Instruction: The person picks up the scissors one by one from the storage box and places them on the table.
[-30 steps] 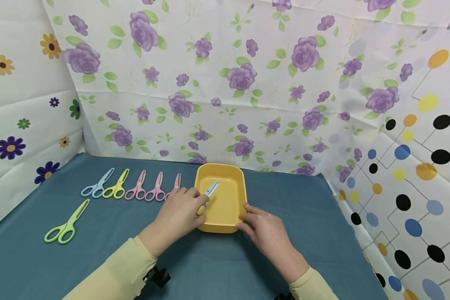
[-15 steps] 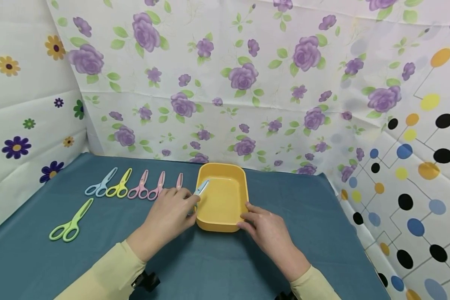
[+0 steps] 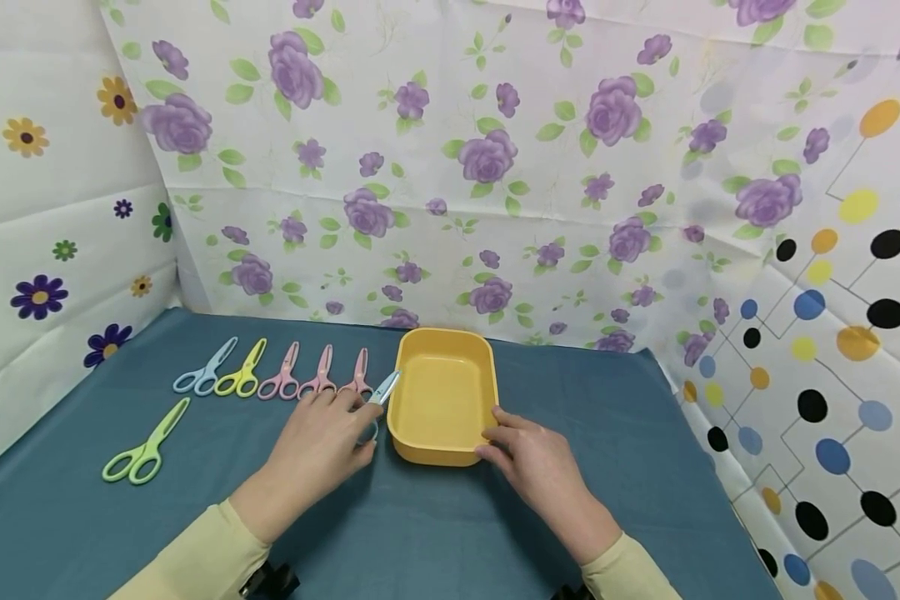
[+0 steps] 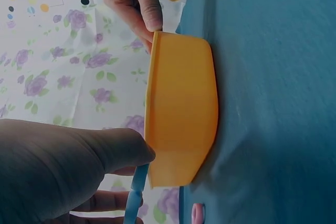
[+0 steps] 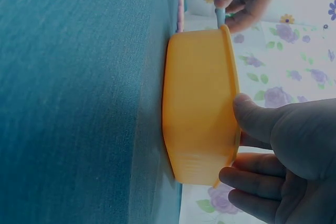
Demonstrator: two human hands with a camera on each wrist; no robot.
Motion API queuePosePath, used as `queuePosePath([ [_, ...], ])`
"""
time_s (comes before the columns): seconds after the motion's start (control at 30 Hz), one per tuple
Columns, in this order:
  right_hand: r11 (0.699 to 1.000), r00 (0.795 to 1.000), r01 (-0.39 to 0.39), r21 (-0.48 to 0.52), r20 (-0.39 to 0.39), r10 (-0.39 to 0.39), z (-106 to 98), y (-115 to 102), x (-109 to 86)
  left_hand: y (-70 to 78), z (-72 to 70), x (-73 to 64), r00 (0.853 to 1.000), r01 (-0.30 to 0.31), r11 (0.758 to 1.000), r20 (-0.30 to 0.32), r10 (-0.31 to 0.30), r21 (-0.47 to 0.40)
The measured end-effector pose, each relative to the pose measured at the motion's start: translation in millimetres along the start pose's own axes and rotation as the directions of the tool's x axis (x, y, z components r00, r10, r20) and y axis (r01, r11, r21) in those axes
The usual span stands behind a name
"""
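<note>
My left hand [image 3: 321,440] pinches a pair of blue scissors [image 3: 385,388] by the handles, just left of the yellow plastic box [image 3: 450,458]. The blades point up and away, their tip overlapping the box's left rim in the head view. In the left wrist view the blue handle [image 4: 135,192] shows between thumb and fingers, clear above the cloth. My right hand [image 3: 536,454] grips the box's front right corner, with the thumb [image 5: 251,116] at the rim. The inside of the box is bare.
Behind my left hand, a row holds blue scissors [image 3: 206,368], yellow scissors [image 3: 242,372] and several pink scissors [image 3: 281,372]. Larger green scissors [image 3: 147,446] lie nearer on the left. A blue cloth [image 3: 435,533] covers the table; a flowered curtain [image 3: 435,167] stands behind.
My left hand has moved left with the blue scissors, from over the inside of the box to beside its left rim. My right hand has stayed on the box.
</note>
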State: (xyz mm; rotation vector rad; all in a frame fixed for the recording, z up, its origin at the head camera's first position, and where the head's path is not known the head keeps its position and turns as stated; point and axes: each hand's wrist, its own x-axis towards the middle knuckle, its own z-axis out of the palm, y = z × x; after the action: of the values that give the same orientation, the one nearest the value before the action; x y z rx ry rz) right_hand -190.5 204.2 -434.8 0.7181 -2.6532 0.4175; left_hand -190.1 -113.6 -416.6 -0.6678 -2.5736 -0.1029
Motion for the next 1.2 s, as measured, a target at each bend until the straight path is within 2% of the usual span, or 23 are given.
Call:
queuePosePath([
  [0.13, 1.0, 1.0, 0.0, -0.003, -0.001, 0.0, 1, 0, -0.1, -6.1, -2.6, -8.2, 1.0, 0.019, 1.0, 0.01, -0.019, 0.012],
  [0.27, 1.0, 1.0, 0.002, 0.004, -0.008, -0.002, 1, -1, -0.8, -11.2, -4.2, -14.4, 1.0, 0.019, 0.999, -0.006, -0.019, 0.026],
  [0.53, 1.0, 1.0, 0.0, 0.0, -0.008, 0.0, 1, -1, -1.3, -15.0, -5.3, -20.1, 0.999, 0.043, 0.998, 0.016, -0.044, 0.05],
  [0.87, 1.0, 1.0, 0.003, -0.005, -0.011, -0.003, 1, -1, -1.0, -29.1, -6.1, -35.1, 0.997, 0.074, 0.995, -0.012, -0.074, 0.066],
  [1.2, 1.0, 1.0, -0.008, -0.001, -0.002, 0.008, 0, -1, 0.2, -38.8, -6.8, -48.2, 0.994, 0.106, 0.992, 0.015, -0.108, 0.062],
])
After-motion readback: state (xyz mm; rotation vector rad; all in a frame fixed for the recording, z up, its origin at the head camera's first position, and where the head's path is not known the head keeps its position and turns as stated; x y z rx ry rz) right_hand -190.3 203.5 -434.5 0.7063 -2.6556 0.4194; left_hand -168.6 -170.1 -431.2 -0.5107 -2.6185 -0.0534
